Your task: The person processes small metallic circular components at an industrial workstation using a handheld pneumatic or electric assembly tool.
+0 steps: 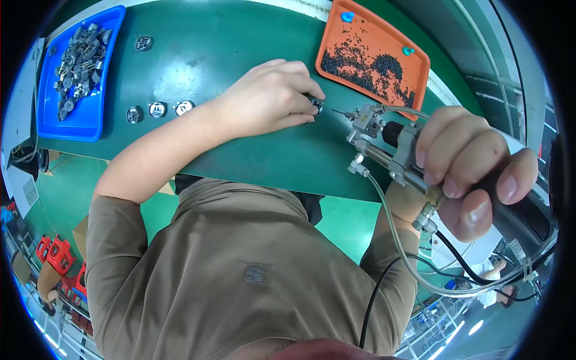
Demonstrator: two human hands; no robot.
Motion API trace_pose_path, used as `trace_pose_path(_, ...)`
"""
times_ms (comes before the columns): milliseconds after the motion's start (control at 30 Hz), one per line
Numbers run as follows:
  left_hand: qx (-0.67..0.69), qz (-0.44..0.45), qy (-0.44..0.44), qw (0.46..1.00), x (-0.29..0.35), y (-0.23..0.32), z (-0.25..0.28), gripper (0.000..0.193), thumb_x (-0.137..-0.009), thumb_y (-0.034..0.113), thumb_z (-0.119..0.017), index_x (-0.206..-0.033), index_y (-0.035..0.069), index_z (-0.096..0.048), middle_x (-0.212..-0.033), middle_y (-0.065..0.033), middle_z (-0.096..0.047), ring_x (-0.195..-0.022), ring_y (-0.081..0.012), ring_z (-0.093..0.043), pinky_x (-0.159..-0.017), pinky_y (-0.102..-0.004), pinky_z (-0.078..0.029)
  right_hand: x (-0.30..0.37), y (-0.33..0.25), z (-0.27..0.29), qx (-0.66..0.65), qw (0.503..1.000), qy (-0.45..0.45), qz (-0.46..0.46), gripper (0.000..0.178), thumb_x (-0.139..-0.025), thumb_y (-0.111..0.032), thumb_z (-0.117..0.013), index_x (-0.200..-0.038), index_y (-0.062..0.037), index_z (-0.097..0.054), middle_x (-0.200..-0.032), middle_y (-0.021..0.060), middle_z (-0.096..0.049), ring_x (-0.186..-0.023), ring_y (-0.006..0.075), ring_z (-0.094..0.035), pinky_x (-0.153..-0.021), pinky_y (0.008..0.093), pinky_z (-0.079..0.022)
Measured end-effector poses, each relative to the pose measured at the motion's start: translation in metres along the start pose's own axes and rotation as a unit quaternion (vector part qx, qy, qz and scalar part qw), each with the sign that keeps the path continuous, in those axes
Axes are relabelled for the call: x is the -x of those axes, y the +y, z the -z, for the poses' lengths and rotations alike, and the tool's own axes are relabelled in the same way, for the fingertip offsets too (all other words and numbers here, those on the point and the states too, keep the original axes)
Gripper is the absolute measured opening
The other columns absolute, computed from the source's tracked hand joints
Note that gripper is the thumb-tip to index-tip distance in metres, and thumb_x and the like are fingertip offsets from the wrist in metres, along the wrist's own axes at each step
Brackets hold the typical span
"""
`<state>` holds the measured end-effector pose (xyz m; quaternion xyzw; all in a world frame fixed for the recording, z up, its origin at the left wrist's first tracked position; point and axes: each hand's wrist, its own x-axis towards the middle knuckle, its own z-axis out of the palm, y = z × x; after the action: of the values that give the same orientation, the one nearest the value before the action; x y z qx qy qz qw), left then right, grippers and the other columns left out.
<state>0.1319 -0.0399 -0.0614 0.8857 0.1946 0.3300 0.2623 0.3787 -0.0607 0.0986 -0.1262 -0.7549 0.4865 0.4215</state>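
Note:
Between the thumb and fingers of my left hand [273, 96] is a small dark round part [317, 107], held at the middle of the green table. My right hand [471, 162] is wrapped round a metal gun-like tool [390, 153] with a thin needle tip and hoses. The needle points left at the part, a short gap away from it. Its exact kind I cannot tell. Left of my forearm, similar round parts [157, 110] lie in a row of three. Another round part [143, 42] lies farther back.
At the far left stands a blue tray [101, 114] heaped with grey and metal parts. An orange tray [375, 36] at the back right holds many tiny black pieces and two small blue-green items. A clear hose [390, 222] and black cable [456, 255] hang from the tool. Red stools [60, 255] stand on the floor.

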Motion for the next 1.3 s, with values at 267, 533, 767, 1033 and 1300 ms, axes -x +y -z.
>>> trace_pose_path(267, -0.002, 0.022, -0.004, 1.0, 0.007, -0.001, -0.003, 0.013, -0.078, 0.014, -0.082, -0.087, 0.005, -0.079, -0.103, -0.0027, -0.075, -0.093, -0.0228, -0.066, -0.086, -0.0395, -0.053, -0.003, 0.02, -0.007, -0.018, 1.0, 0.003, -0.005, 0.03, -0.098, -0.013, -0.059, -0.125, -0.0195, -0.049, -0.077, -0.0006, -0.056, -0.06, 0.0142, -0.057, -0.06, 0.0333, -0.048)
trace_pose_path(533, -0.026, 0.03, -0.003, 0.999, 0.004, 0.003, -0.004, 0.013, -0.077, 0.014, -0.081, -0.086, 0.005, -0.078, -0.103, -0.0017, -0.075, -0.091, -0.021, -0.065, -0.087, -0.0385, -0.052, 0.003, 0.03, -0.013, -0.03, 0.999, 0.032, 0.022, 0.03, -0.096, -0.014, -0.06, -0.123, -0.0196, -0.049, -0.077, -0.0005, -0.056, -0.06, 0.0138, -0.057, -0.059, 0.0331, -0.047)
trace_pose_path(767, -0.028, 0.035, -0.002, 0.999, 0.002, 0.0, -0.003, 0.014, -0.078, 0.014, -0.081, -0.087, 0.005, -0.078, -0.103, -0.0016, -0.075, -0.091, -0.0215, -0.065, -0.088, -0.0381, -0.052, 0.0, 0.036, -0.011, -0.04, 0.999, 0.016, 0.025, 0.025, -0.098, -0.012, -0.057, -0.12, -0.0208, -0.048, -0.076, -0.0008, -0.054, -0.059, 0.0139, -0.055, -0.058, 0.0337, -0.047)
trace_pose_path(1033, -0.027, 0.011, -0.005, 1.0, 0.009, 0.001, -0.004, 0.012, -0.079, 0.017, -0.081, -0.084, 0.006, -0.077, -0.099, -0.001, -0.075, -0.083, -0.022, -0.064, -0.083, -0.0368, -0.051, -0.011, 0.026, -0.048, 0.024, 0.983, 0.174, -0.062, 0.028, -0.093, -0.001, -0.057, -0.114, -0.0145, -0.045, -0.072, 0.0039, -0.049, -0.054, 0.0179, -0.049, -0.052, 0.0371, -0.043)
trace_pose_path(1300, -0.03, 0.027, -0.012, 0.999, 0.008, 0.004, 0.0, 0.013, -0.078, 0.016, -0.08, -0.088, 0.007, -0.078, -0.1, 0.0007, -0.075, -0.083, -0.0208, -0.063, -0.085, -0.0367, -0.05, 0.007, -0.016, -0.022, -0.013, 0.994, 0.103, 0.045, 0.029, -0.098, -0.017, -0.061, -0.127, -0.0169, -0.057, -0.078, -0.0017, -0.055, -0.062, 0.0112, -0.054, -0.06, 0.0293, -0.043)
